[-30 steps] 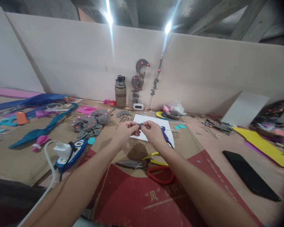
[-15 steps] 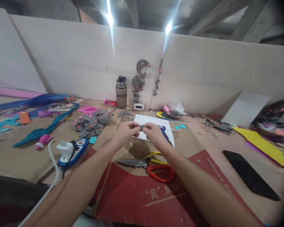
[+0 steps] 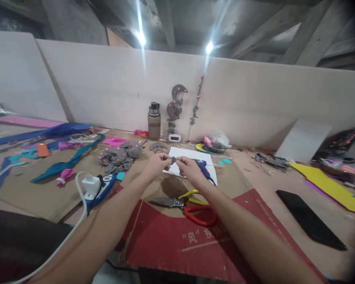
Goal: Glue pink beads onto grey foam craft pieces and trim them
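A small grey piece (image 3: 173, 159), perhaps felt, is pinched between the fingertips of my left hand (image 3: 160, 163) and my right hand (image 3: 189, 167). Its exact shape is too small to make out. Both hands hover over the near edge of a white sheet (image 3: 177, 153). Behind my right hand lies a blue glue gun (image 3: 204, 169), partly covered by it. Below the hands, scissors (image 3: 177, 202) with one red and one yellow handle rest on the cardboard (image 3: 154, 252).
Left are grey felt pieces with pink dots (image 3: 115, 156), a blue power strip (image 3: 105, 189) and teal cloth (image 3: 62, 167). A bottle (image 3: 154, 122) stands at the back beside hanging grey moon ornaments (image 3: 174, 108). A black phone (image 3: 310, 219) and yellow sheet (image 3: 328, 187) lie right.
Both hands, still pinching the grey piece, have shifted slightly left, and more of the piece shows between the fingertips. The view has tilted up a little.
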`<action>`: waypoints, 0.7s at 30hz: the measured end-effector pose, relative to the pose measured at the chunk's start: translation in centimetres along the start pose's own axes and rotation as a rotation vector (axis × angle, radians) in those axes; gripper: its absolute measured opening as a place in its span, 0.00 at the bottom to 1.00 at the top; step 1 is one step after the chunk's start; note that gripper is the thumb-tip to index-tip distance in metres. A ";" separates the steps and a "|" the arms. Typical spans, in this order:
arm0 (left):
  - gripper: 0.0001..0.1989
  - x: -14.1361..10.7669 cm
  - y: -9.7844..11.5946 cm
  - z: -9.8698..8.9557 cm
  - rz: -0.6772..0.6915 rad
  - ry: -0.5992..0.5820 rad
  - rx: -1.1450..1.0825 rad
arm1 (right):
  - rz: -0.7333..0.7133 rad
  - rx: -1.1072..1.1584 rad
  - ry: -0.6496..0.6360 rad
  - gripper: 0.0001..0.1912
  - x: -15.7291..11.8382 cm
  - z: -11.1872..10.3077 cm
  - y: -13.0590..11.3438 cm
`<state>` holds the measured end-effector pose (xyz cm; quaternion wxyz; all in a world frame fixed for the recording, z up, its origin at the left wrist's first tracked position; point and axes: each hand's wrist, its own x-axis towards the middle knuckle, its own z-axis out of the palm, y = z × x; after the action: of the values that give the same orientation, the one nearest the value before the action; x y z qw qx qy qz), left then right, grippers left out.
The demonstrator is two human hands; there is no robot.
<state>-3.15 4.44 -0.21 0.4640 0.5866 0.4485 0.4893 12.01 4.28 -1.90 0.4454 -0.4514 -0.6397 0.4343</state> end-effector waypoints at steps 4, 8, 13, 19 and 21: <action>0.04 0.3 -0.7 0.1 0.041 -0.061 -0.040 | -0.019 -0.001 0.024 0.14 0.0 0.1 0.3; 0.07 0.6 -1.4 0.3 0.039 -0.049 -0.047 | -0.023 -0.030 0.050 0.13 0.3 0.0 0.8; 0.09 1.6 -2.6 -0.6 0.089 0.186 -0.071 | -0.023 -0.097 0.026 0.13 0.7 -0.7 0.9; 0.10 2.9 -2.7 -3.2 0.224 0.481 -0.174 | -0.088 -0.206 -0.104 0.10 -0.1 0.1 0.4; 0.09 3.2 -2.8 -4.0 0.255 0.546 -0.235 | -0.139 -0.246 -0.179 0.10 -0.8 0.9 0.1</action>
<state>-6.93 8.51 -2.06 0.3261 0.4273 0.4198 0.7314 11.31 3.35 -2.31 0.3570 -0.4167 -0.7550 0.3591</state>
